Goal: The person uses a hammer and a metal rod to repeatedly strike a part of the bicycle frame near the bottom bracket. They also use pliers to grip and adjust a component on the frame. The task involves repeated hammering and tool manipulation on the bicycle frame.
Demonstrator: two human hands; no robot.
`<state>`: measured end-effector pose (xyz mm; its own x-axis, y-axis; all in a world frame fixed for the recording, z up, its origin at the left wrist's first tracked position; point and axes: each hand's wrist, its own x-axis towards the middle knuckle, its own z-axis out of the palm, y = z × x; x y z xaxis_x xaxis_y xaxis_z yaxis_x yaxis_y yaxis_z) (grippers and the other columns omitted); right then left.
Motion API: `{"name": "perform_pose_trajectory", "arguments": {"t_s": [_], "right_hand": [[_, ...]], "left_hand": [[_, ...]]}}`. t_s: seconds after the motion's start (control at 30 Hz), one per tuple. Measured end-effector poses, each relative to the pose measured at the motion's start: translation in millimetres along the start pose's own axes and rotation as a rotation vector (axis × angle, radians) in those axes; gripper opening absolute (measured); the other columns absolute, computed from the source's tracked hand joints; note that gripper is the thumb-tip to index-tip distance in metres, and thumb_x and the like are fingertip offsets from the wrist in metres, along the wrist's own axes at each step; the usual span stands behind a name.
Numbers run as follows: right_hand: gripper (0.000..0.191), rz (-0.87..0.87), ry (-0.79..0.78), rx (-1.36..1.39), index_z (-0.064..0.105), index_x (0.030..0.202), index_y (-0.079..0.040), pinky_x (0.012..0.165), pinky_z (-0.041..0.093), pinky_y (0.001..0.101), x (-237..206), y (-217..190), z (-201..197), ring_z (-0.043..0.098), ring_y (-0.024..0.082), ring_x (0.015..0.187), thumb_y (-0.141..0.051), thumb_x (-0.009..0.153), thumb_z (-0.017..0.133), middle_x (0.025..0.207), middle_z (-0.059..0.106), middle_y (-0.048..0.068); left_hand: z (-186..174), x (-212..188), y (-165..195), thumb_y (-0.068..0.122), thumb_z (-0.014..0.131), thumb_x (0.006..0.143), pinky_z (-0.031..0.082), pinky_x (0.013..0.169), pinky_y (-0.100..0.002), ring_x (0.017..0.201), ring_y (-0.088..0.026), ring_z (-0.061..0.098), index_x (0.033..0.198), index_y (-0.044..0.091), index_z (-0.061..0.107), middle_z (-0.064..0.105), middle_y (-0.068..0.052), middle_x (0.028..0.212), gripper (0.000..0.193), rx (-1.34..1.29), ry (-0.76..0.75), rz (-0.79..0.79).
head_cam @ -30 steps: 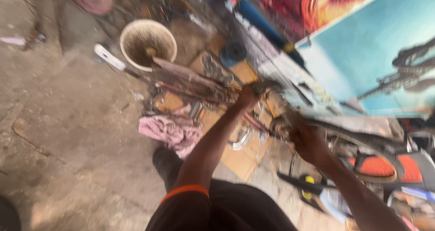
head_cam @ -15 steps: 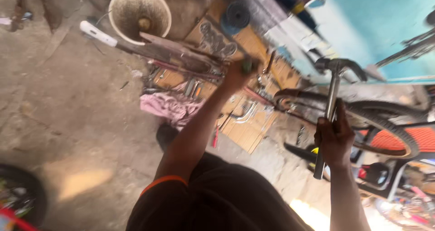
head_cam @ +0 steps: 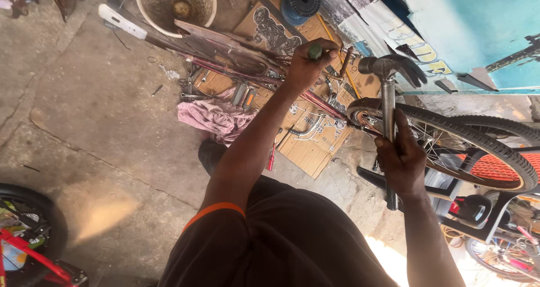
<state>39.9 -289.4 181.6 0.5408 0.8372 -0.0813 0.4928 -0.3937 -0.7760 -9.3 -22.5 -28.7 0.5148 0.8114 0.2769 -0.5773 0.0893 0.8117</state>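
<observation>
- Grey cracked concrete floor (head_cam: 84, 146) is carrying everything in view.
- Dark red steel bicycle frame (head_cam: 236, 62) is lying across flattened brown cardboard sheets (head_cam: 312, 149), reaching from the upper left toward the wheel on the right.
- Black knobbly bicycle tyre on a spoked wheel (head_cam: 478, 146) is standing just beside the frame's right end, in front of the right hand.
- Round off-white plastic bucket (head_cam: 175, 5) is sitting at the top, near the frame's far end.
- Crumpled pink rag (head_cam: 211, 117) is lying on the floor just below the frame, with small loose tools near it.
- Grey steel claw hammer with a metal shaft (head_cam: 388, 95) is standing upright, head at the top, above the tyre.
- Right hand (head_cam: 402, 160) is clenching the hammer shaft low down, grip wrapped fully round it.
- Left hand (head_cam: 306, 67), arm stretched out, is closing its grip on a small green-handled tool (head_cam: 315, 52) over the frame; the tool's tip is hidden.
</observation>
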Motion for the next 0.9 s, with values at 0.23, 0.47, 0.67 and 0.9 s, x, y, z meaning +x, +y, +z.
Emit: {"name": "perform_pose_trajectory", "arguments": {"t_s": [0.23,0.47,0.67,0.9], "right_hand": [[0.067,-0.003,-0.015,-0.086,0.038,0.161,0.001,0.047,0.039,0.0226,6,-6,-3,0.048,0.003,0.055,-0.003,0.099,0.065,0.067,0.055,-0.002],[0.068,0.011,-0.043,0.002,0.038,0.162,0.000,0.048,0.043,0.0230,5,0,2,0.049,0.003,0.055,-0.005,0.100,0.065,0.069,0.056,-0.002],[0.070,0.052,-0.059,-0.073,0.036,0.162,-0.001,0.049,0.046,0.0237,3,-3,2,0.052,0.003,0.056,-0.005,0.098,0.065,0.069,0.059,0.000],[0.070,0.014,-0.071,-0.091,0.036,0.161,-0.001,0.046,0.045,0.0238,2,-11,8,0.052,0.004,0.054,-0.006,0.098,0.065,0.070,0.060,0.001]], "left_hand": [[1,-9,7,0.013,0.074,0.099,0.058,0.076,-0.026,0.089,-0.011,0.070,0.108,0.006,0.073,0.075,-0.004,0.097,0.011,0.058,0.037,0.094],[-3,-11,10,0.013,0.074,0.099,0.057,0.065,-0.026,0.082,-0.008,0.069,0.106,0.008,0.075,0.075,-0.003,0.097,0.009,0.024,0.131,0.202],[-9,-21,2,0.013,0.074,0.100,0.044,0.060,-0.022,0.071,-0.004,0.057,0.110,0.005,0.076,0.071,-0.002,0.090,0.013,-0.056,0.269,0.140],[-2,-19,-8,0.015,0.073,0.099,0.051,0.055,-0.023,0.069,-0.005,0.064,0.104,0.008,0.076,0.076,-0.004,0.091,0.009,-0.063,0.329,0.220]]}}
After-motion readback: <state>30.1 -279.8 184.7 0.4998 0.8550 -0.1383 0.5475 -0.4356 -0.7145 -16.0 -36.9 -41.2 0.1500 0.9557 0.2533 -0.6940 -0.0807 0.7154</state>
